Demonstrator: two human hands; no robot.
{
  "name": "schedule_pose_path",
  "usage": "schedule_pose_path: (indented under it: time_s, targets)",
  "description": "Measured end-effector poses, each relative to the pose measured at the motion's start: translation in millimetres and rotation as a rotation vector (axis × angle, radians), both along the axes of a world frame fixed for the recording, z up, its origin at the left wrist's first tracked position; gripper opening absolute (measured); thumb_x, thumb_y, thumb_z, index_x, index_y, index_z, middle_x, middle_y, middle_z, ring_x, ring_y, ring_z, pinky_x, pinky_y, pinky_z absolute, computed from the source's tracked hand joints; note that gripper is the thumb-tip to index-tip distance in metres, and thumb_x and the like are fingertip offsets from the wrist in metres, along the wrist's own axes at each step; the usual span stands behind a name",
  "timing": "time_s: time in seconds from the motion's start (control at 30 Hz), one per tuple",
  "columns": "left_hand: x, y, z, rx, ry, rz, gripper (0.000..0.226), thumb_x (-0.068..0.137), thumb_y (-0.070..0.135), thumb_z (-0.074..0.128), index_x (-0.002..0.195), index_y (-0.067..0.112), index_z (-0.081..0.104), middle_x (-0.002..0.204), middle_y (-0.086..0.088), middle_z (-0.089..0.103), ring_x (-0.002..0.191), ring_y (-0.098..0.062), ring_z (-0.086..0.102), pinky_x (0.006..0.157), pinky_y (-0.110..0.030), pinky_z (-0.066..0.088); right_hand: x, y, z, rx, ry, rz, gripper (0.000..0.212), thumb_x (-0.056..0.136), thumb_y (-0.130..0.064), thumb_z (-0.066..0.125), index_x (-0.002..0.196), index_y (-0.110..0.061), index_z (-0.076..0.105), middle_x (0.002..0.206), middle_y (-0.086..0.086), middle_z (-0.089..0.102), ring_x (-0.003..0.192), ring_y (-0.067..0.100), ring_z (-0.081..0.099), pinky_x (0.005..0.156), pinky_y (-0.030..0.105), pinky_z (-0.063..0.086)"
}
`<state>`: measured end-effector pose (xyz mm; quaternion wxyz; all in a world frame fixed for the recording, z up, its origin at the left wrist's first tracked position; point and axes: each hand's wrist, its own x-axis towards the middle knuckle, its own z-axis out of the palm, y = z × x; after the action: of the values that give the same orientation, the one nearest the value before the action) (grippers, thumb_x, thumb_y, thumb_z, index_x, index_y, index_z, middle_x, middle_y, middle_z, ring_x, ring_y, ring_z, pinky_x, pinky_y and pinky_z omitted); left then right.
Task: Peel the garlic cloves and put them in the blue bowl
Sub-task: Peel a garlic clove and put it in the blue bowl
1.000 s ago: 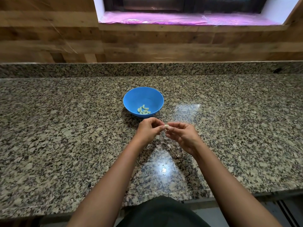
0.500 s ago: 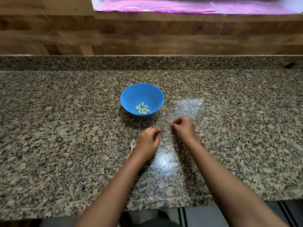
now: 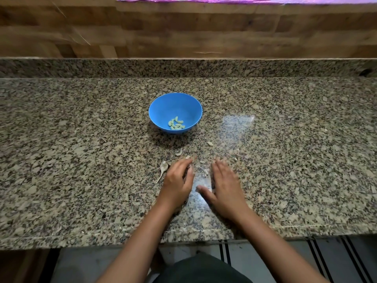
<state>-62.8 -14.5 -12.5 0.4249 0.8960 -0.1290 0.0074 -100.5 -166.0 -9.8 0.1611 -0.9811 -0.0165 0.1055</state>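
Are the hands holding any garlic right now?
No, nothing is held. The left hand and right hand lie open, palms down, on the counter.

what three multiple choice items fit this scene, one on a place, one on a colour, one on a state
1. Where do the peeled cloves lie? A in the bowl B on the windowsill C in a hand
2. What colour is the bowl? A red B blue C white
3. How are the left hand and right hand? A fists B open, holding nothing C gripping the bowl

Answers: 1 A, they sit heaped on its bottom; 2 B, its wall is plain blue; 3 B, the fingers lie extended over the countertop.
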Motion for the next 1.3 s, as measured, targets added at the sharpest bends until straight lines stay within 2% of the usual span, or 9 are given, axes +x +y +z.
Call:
schedule_pose_path:
  time_s: [0.17,0.33,0.43,0.6,0.7,0.87,0.97,1.1,1.3]
  targets:
    - [-7,7,-4,0.003,0.035,0.086,0.038,0.099,0.022,0.041,0.136,0.014,0.044,0.140,-0.001,0.046,0.128,-0.009,0.039,0.104,-0.022,0.030,29,16,-7,-0.078,-0.031,0.097,0.078,0.088,-0.065,0.002,0.145,-0.016,-0.021,0.149,0.002,-0.029,0.140,0.016,-0.022,0.114,0.036,-0.013]
    - [-12,9,-1,0.049,0.020,0.055,0.038,0.099,0.019,0.041,0.136,0.009,0.045,0.137,-0.005,0.048,0.129,-0.015,0.041,0.107,-0.020,0.028,36,26,-6,0.146,-0.172,0.242,0.061,0.093,-0.049,0.019,0.141,-0.017,0.039,0.149,0.003,0.033,0.140,0.022,0.026,0.115,0.043,0.024]
    - [-13,9,-3,0.075,0.020,0.026,0.040,0.099,0.021,0.040,0.139,0.012,0.041,0.142,-0.003,0.044,0.133,-0.013,0.036,0.111,-0.026,0.027,21,15,-1,0.193,-0.203,0.285,0.041,0.097,-0.020,0.042,0.137,-0.013,0.045,0.145,0.004,0.040,0.138,0.021,0.029,0.116,0.030,0.017]
    - [-19,4,-7,0.318,0.010,-0.106,0.057,0.099,0.044,0.030,0.147,0.017,0.021,0.154,0.002,0.022,0.142,-0.009,0.017,0.114,-0.020,0.004,9,-6,11,0.171,-0.258,0.313,0.028,0.083,-0.004,0.061,0.111,-0.001,0.065,0.112,0.009,0.064,0.106,0.023,0.053,0.093,0.032,0.048]
    - [-21,-2,-9,0.606,0.046,-0.183,0.095,0.078,0.079,0.006,0.147,0.016,-0.011,0.153,0.003,-0.015,0.144,-0.012,-0.009,0.114,-0.029,-0.010,18,-12,19,0.272,-0.178,0.140,0.018,0.088,-0.010,0.058,0.102,-0.006,0.067,0.101,0.002,0.064,0.093,0.011,0.054,0.088,0.021,0.047]
    - [-13,-30,-5,0.734,0.084,-0.259,0.108,0.073,0.085,0.017,0.137,0.012,-0.032,0.146,-0.004,-0.036,0.138,-0.019,-0.029,0.109,-0.035,-0.020,33,-38,30,0.789,-0.040,-0.434,0.016,0.086,-0.001,0.060,0.093,-0.012,0.070,0.094,-0.001,0.069,0.090,0.009,0.064,0.084,0.023,0.053]
    - [7,-48,-7,0.683,0.031,-0.249,0.097,0.083,0.076,0.016,0.147,0.011,-0.016,0.153,-0.003,-0.021,0.143,-0.019,-0.018,0.114,-0.034,-0.014,35,-51,35,0.879,-0.057,-0.553,0.017,0.085,0.002,0.061,0.088,-0.012,0.070,0.097,0.004,0.070,0.089,0.010,0.066,0.078,0.019,0.053]
    - [6,-49,-13,0.446,-0.163,-0.242,0.051,0.098,0.039,0.042,0.141,0.012,0.039,0.147,-0.006,0.039,0.139,-0.024,0.030,0.113,-0.037,0.022,29,-57,36,0.934,-0.045,-0.593,0.015,0.083,0.005,0.062,0.089,-0.006,0.070,0.097,0.007,0.070,0.092,0.014,0.065,0.079,0.018,0.051]
    - [-25,-44,-15,0.297,-0.297,-0.137,0.030,0.068,-0.008,0.076,0.096,0.002,0.070,0.089,-0.009,0.068,0.084,-0.023,0.061,0.067,-0.032,0.058,18,-51,35,1.013,0.024,-0.583,0.016,0.082,0.005,0.061,0.085,-0.009,0.068,0.095,0.004,0.068,0.092,0.012,0.063,0.083,0.022,0.051]
